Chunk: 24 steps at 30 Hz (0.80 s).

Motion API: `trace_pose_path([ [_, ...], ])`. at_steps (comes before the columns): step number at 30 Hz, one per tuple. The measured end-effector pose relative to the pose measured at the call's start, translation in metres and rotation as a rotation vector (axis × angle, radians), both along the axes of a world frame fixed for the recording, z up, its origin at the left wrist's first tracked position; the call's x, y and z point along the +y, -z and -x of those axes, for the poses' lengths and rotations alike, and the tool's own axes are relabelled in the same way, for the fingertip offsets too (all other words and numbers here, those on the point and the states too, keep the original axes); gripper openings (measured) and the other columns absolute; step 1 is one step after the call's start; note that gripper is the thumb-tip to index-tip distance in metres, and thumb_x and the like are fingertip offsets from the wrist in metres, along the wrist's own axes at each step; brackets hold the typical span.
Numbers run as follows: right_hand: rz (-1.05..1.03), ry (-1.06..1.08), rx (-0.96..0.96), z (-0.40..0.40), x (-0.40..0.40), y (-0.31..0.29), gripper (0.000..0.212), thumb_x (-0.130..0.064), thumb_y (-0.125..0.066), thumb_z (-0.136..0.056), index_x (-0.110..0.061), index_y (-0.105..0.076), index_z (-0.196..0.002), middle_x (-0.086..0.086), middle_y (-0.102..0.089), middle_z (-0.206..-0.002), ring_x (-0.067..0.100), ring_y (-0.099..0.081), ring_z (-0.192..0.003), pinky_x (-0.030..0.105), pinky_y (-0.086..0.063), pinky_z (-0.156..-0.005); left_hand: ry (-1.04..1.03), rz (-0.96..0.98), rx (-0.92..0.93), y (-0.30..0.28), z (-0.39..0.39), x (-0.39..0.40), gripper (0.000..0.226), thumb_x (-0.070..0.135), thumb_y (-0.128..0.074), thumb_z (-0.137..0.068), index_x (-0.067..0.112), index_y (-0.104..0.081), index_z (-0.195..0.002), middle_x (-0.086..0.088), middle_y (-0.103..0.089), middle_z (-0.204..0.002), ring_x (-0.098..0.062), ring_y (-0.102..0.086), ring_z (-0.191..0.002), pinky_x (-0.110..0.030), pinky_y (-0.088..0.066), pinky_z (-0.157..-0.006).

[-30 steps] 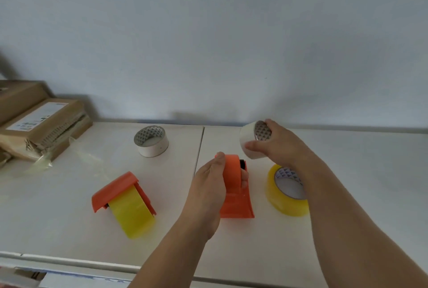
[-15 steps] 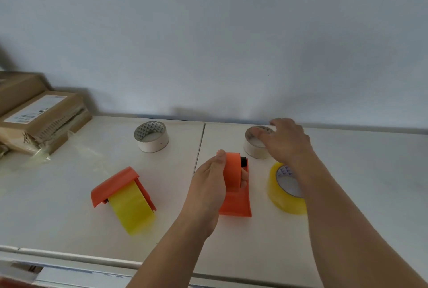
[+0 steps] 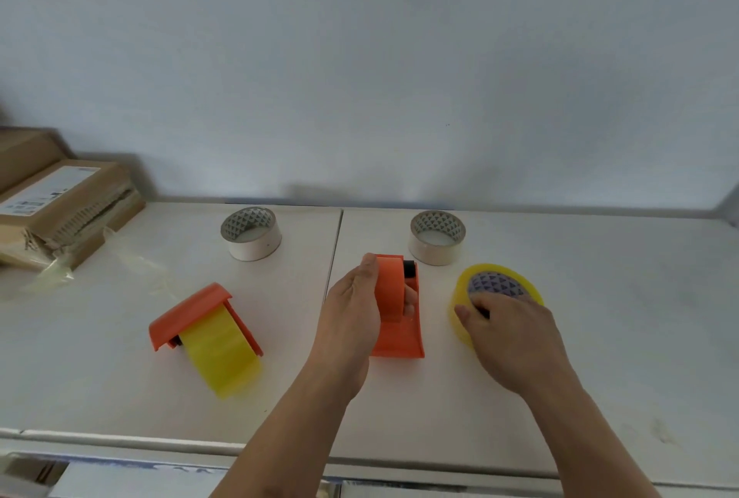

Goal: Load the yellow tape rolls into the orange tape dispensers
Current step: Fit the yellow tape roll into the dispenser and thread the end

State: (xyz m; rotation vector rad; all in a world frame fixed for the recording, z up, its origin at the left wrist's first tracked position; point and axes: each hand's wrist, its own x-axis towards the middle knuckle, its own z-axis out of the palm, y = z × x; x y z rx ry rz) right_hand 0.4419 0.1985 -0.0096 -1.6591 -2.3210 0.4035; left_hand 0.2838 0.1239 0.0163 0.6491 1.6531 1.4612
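An orange tape dispenser [image 3: 400, 321] with no roll in it stands at the table's middle. My left hand [image 3: 352, 313] grips its top. To its right a yellow tape roll [image 3: 464, 297] lies flat on the table. My right hand [image 3: 508, 331] rests on the roll's near side, fingers curled over its rim and into the core. A second orange dispenser [image 3: 188, 311] sits at the left with a yellow roll [image 3: 218, 349] inside it.
Two empty white cardboard cores stand near the back wall, one at the left [image 3: 251, 232] and one right of centre [image 3: 437, 237]. Cardboard boxes [image 3: 60, 209] and crumpled clear film [image 3: 52, 273] lie at the far left. The table's front edge [image 3: 120, 441] is close.
My right hand set the white core down near the back wall, then moved toward me onto the yellow roll. My left hand stayed on the dispenser.
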Motion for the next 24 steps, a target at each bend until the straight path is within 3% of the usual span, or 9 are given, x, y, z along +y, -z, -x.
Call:
trace_pose_path([
  [2, 0.040, 0.067, 0.205, -0.004, -0.005, -0.007, 0.038, -0.042, -0.048, -0.096, -0.020, -0.056, -0.066, -0.006, -0.057, -0.063, 0.021, -0.056, -0.071, 0.034, -0.041, -0.065, 0.006, 0.007, 0.015, 0.001, 0.000, 0.000, 0.062, 0.047, -0.032, -0.104, 0.004, -0.075, -0.090, -0.007, -0.079, -0.077, -0.010, -0.066, -0.062, -0.028, -0.047, -0.065],
  [4, 0.140, 0.191, 0.558, -0.007, -0.011, -0.017, 0.037, -0.036, -0.056, -0.095, -0.018, -0.061, -0.064, -0.003, -0.057, -0.061, 0.021, -0.054, -0.066, 0.032, -0.040, -0.060, 0.010, 0.005, 0.018, 0.002, 0.001, -0.001, 0.061, 0.046, -0.032, -0.104, 0.004, -0.074, -0.092, -0.007, -0.079, -0.078, -0.007, -0.066, -0.059, -0.023, -0.046, -0.060],
  [6, 0.304, 0.279, 0.948, -0.007, -0.016, -0.026, 0.031, -0.033, -0.062, -0.094, -0.015, -0.071, -0.071, 0.002, -0.069, -0.074, 0.019, -0.062, -0.075, 0.031, -0.046, -0.071, 0.018, -0.010, 0.004, 0.003, 0.000, -0.002, 0.060, 0.045, -0.032, -0.105, 0.003, -0.074, -0.094, -0.008, -0.079, -0.081, -0.006, -0.067, -0.059, -0.021, -0.046, -0.058],
  [9, 0.491, 0.248, 1.273, 0.004, -0.026, -0.029, 0.029, -0.031, -0.059, -0.095, -0.009, -0.077, -0.087, 0.008, -0.078, -0.094, 0.024, -0.070, -0.096, 0.043, -0.049, -0.095, 0.026, -0.009, -0.002, 0.004, 0.001, -0.003, 0.058, 0.047, -0.032, -0.104, 0.008, -0.075, -0.094, -0.005, -0.080, -0.083, -0.008, -0.069, -0.065, -0.024, -0.047, -0.063],
  [12, 0.539, 0.238, 1.329, 0.024, -0.036, -0.026, 0.032, -0.031, -0.056, -0.097, -0.007, -0.077, -0.093, 0.014, -0.077, -0.096, 0.031, -0.070, -0.097, 0.052, -0.049, -0.097, 0.019, -0.011, -0.020, 0.003, -0.004, -0.006, 0.044, 0.049, -0.035, -0.103, 0.028, -0.069, -0.086, 0.007, -0.076, -0.080, -0.006, -0.069, -0.075, -0.026, -0.048, -0.068],
  [14, 0.526, 0.259, 1.311, 0.035, -0.042, -0.023, 0.030, -0.037, -0.058, -0.094, -0.013, -0.076, -0.095, 0.011, -0.076, -0.098, 0.029, -0.069, -0.097, 0.052, -0.051, -0.095, 0.009, 0.012, -0.036, 0.002, -0.007, -0.008, 0.034, 0.050, -0.036, -0.102, 0.035, -0.060, -0.085, 0.009, -0.068, -0.092, -0.009, -0.065, -0.087, -0.030, -0.051, -0.077],
  [17, 0.495, 0.273, 1.246, 0.041, -0.047, -0.022, 0.022, -0.045, -0.057, -0.092, -0.028, -0.072, -0.089, -0.003, -0.073, -0.100, 0.022, -0.066, -0.099, 0.044, -0.054, -0.090, 0.012, 0.038, -0.043, 0.003, -0.006, -0.008, 0.034, 0.054, -0.036, -0.100, 0.033, -0.063, -0.097, 0.001, -0.066, -0.106, -0.018, -0.064, -0.099, -0.042, -0.053, -0.094],
  [20, 0.530, 0.231, 1.266, 0.044, -0.051, -0.023, 0.019, -0.040, -0.056, -0.095, -0.034, -0.066, -0.079, -0.009, -0.071, -0.094, 0.017, -0.067, -0.093, 0.036, -0.054, -0.080, 0.039, 0.042, -0.048, 0.001, -0.007, -0.011, 0.032, 0.055, -0.036, -0.100, 0.036, -0.062, -0.097, 0.002, -0.066, -0.108, -0.016, -0.064, -0.100, -0.041, -0.053, -0.094],
  [24, 0.552, 0.214, 1.203, 0.051, -0.054, -0.016, 0.017, -0.042, -0.055, -0.096, -0.036, -0.066, -0.085, -0.009, -0.070, -0.099, 0.016, -0.066, -0.095, 0.041, -0.056, -0.088, 0.046, 0.071, -0.052, 0.002, -0.010, -0.012, 0.047, 0.063, -0.033, -0.096, 0.029, -0.056, -0.117, 0.003, -0.065, -0.109, -0.019, -0.064, -0.104, -0.044, -0.051, -0.100],
])
